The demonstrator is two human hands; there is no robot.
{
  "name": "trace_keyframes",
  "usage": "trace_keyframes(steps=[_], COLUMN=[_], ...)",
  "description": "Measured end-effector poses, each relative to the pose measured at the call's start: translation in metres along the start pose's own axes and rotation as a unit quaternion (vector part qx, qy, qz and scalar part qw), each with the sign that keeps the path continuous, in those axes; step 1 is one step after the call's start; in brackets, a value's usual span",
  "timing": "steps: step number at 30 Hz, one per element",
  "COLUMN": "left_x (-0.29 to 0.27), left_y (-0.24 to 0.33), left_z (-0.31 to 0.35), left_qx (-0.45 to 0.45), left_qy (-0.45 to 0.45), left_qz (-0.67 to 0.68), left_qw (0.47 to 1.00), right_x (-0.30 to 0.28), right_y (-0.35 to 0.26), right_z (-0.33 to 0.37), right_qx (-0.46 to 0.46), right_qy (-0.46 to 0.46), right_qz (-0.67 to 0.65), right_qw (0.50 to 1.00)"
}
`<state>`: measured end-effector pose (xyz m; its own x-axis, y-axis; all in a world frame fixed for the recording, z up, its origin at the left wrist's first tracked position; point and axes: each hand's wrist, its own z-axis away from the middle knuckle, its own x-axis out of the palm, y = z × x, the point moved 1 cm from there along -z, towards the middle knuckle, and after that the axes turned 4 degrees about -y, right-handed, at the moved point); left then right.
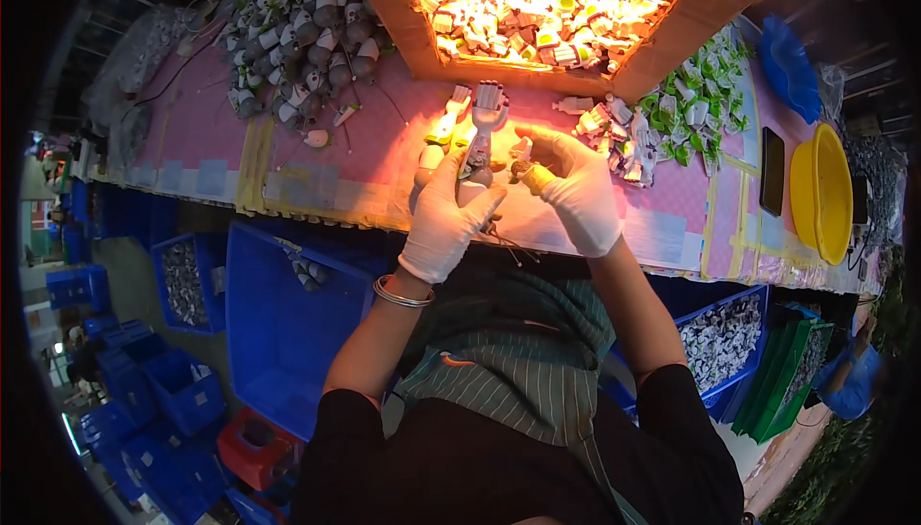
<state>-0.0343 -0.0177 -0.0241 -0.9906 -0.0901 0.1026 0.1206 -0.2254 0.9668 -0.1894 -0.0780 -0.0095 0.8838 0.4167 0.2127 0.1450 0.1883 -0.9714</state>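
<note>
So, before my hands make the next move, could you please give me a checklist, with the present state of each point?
1. Gloves on both hands: ok; the left hand and right hand each wear a white one.
2. Left hand holding its part: ok; it grips the pale part with the finger-like top.
3. Right hand holding a piece: cannot tell; its fingertips are too unclear.
4. Table bare beside the gripped part: not ok; a white-and-yellow part lies to its left.
5. Cardboard box supplied: ok; many small parts are inside.
</note>
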Motion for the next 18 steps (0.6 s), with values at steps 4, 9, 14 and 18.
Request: trace_keyframes(steps=[4,9,14,18], left_x=[0.005,0.012,0.008,0.005], left_y=[0.0,-0.006,0.009,0.017], left_z=[0.0,-0.004,0.004,0.006], left_qx=[0.007,0.155,0.154,0.144], left_qy=[-0.018,-0.017,-0.081,-0.091], left_qz=[-0.026,-0.112,-0.255,-0.276], left_qw=[0.999,0.981,0.951,0.946], right_x=[0.002,0.003,-0.003,0.007], right_y=[-0.001,-0.001,0.019,0.013], right_z=[0.0,0.002,0.005,0.01], right_qx=[0.029,0.04,0.026,0.03], right_qy=[-0.063,-0.041,-0.086,-0.08], right_qz=[-0.107,-0.122,-0.159,-0.192], right_qw=[0.992,0.991,0.983,0.978])
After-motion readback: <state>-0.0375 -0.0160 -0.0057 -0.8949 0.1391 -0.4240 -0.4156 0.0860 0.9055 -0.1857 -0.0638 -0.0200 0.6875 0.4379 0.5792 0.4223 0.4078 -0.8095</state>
